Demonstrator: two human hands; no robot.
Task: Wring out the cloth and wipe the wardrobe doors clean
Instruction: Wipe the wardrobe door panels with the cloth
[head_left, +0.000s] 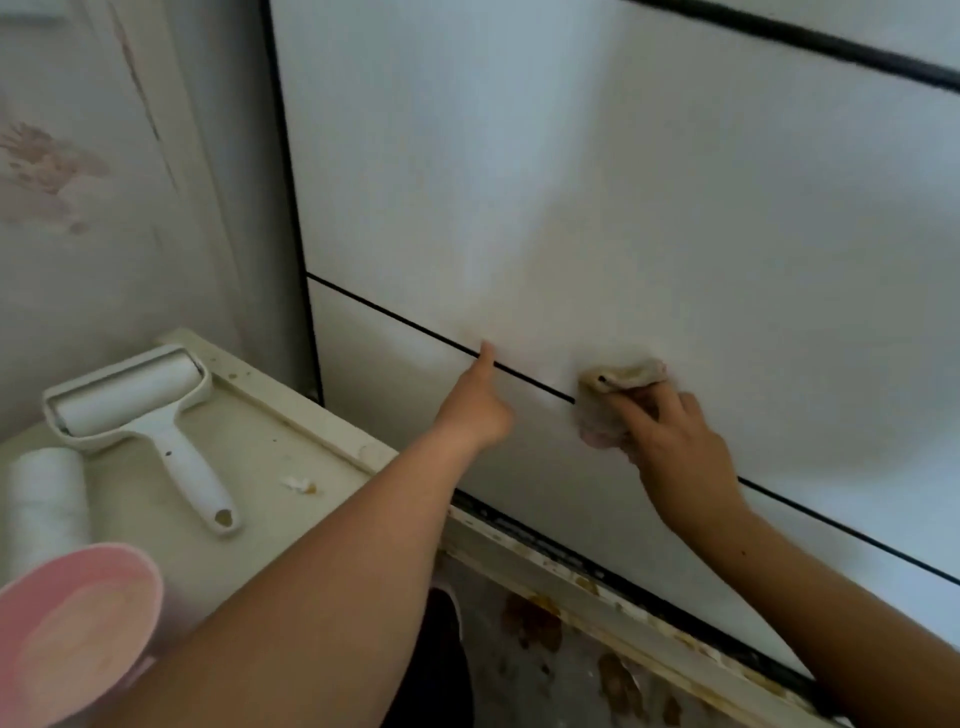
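Cloth (615, 376), bunched and stained yellowish and pink, is pressed flat against the white wardrobe door (623, 208), low down and right of centre, on a thin black line (395, 317) that crosses the panel.

Risks, as a judgement: the cloth already looks soiled, so more rubbing could smear grime across the pale surface rather than lift it. If it is too wet, drips could run down to the bottom rail (597, 587), which is spotted with brown marks. A small wad can also slip from under the fingers during a hard stroke, leaving bare knuckles to scrape the panel. The pointing finger sits near the wiping path and could get in the way.

The right hand (675, 447) grasps the cloth, fingers curled over its near edge, holding it against the door. The left hand (475, 415) is mostly clenched and holds nothing; only its index finger is straight, the tip touching the black line to the left of the cloth.

On the counter (260, 447) at near left lie a white lint roller (135, 395), a white roll (47, 499) and a pink bowl (72, 623).
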